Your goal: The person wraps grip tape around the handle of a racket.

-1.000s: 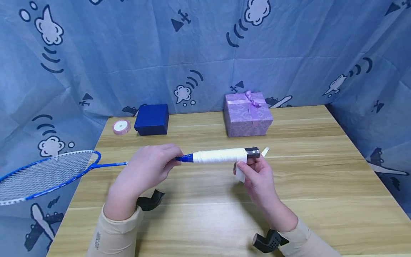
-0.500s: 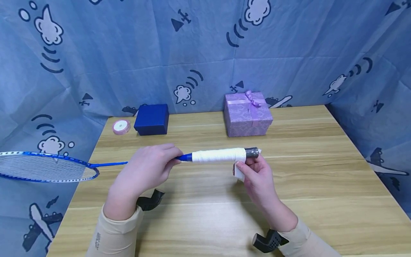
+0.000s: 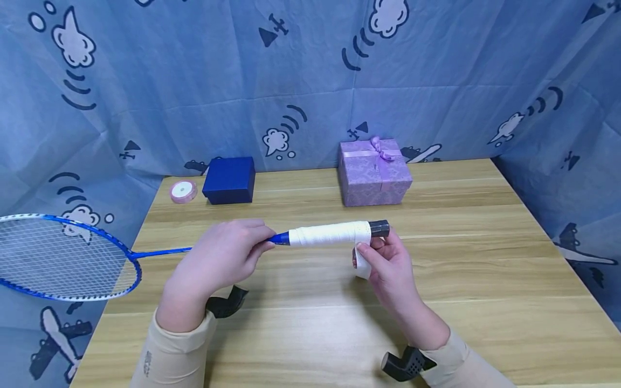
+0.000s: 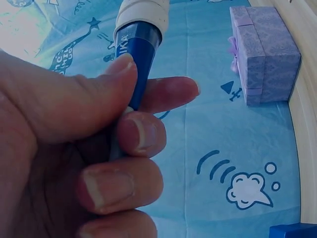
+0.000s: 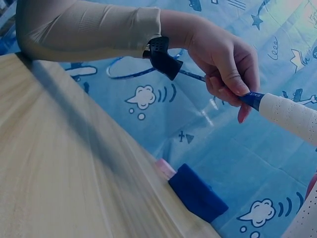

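A blue and white badminton racket (image 3: 162, 252) is held level above the table, its head off to the left. My left hand (image 3: 228, 250) pinches it at the blue cone (image 4: 141, 59), thumb on top and fingers curled around. White perforated grip tape (image 3: 330, 234) is wound around most of the handle, while a black butt end (image 3: 380, 228) stays bare. From the wrapping's right edge, a loose strip of the tape (image 3: 363, 268) hangs down. My right hand (image 3: 392, 267) pinches this strip between thumb and fingers, just below the butt.
At the back of the wooden table (image 3: 301, 334) stand a purple gift box (image 3: 375, 175) with a bow and a dark blue box (image 3: 229, 180). A pink ribbon roll (image 3: 183, 191) lies left of the blue box. A blue patterned curtain (image 3: 301, 70) hangs behind.
The racket has turned about its shaft, its head tipping past edge-on to a wider view. The tape end that stuck out behind the right fingers is out of sight. Both hands stay nearly in place.
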A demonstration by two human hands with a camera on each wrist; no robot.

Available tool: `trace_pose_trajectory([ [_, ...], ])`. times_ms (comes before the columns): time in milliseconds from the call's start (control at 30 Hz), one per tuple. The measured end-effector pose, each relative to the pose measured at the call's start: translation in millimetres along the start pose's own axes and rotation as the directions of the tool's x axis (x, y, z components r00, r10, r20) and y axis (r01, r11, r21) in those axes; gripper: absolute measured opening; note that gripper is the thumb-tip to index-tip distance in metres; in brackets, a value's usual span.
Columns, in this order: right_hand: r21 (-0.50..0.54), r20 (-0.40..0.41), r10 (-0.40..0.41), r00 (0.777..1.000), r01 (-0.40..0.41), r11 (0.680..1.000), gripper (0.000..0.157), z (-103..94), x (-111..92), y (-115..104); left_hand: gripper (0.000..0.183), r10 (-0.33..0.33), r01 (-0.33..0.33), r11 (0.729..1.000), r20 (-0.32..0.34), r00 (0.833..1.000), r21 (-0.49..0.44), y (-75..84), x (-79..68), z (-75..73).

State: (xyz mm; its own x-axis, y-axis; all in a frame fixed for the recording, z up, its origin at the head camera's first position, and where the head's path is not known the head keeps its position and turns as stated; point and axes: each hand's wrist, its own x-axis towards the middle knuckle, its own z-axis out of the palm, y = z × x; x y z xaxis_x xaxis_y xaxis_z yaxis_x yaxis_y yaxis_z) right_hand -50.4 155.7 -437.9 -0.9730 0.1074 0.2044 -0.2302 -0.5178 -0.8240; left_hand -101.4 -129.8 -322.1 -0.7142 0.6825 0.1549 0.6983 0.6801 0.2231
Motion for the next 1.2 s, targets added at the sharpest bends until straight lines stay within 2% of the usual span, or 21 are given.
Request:
trace_pose_trajectory([
  [167, -0.007, -0.008, -0.011, 1.0, 0.011, 1.0, 0.039, -0.1, -0.1, 0.8, 0.006, -0.01, 0.01, 1.0, 0.013, 1.0, -0.009, 0.0, 0.2, 0.3],
  [367, -0.024, -0.037, 0.001, 0.999, -0.002, 1.0, 0.038, 0.3, -0.9, 1.8, 0.02, -0.012, 0.013, 1.0, 0.042, 0.999, -0.019, -0.4, 1.4, 0.2],
  [533, -0.028, -0.043, 0.003, 0.999, -0.004, 1.0, 0.036, 1.4, -1.4, 1.0, 0.021, -0.038, 0.042, 0.995, 0.043, 0.998, -0.091, -2.2, 2.5, -0.2],
  [633, -0.009, -0.03, 0.0, 1.0, 0.0, 1.0, 0.032, 1.9, -1.3, -0.1, 0.02, -0.028, 0.03, 0.992, 0.022, 0.999, -0.124, -3.7, 2.5, 0.1],
  [833, 0.005, -0.017, 0.001, 1.0, -0.001, 1.0, 0.031, 1.6, -1.1, -1.1, 0.01, 0.04, -0.044, 0.995, -0.04, 0.998, -0.094, -3.8, 1.7, 2.3],
  [1200, 0.003, 0.015, -0.012, 1.0, 0.012, 1.0, 0.029, 1.1, -0.1, -2.0, 0.01, 0.019, -0.022, 0.999, -0.049, 0.999, -0.048, -4.4, 0.7, 1.7],
])
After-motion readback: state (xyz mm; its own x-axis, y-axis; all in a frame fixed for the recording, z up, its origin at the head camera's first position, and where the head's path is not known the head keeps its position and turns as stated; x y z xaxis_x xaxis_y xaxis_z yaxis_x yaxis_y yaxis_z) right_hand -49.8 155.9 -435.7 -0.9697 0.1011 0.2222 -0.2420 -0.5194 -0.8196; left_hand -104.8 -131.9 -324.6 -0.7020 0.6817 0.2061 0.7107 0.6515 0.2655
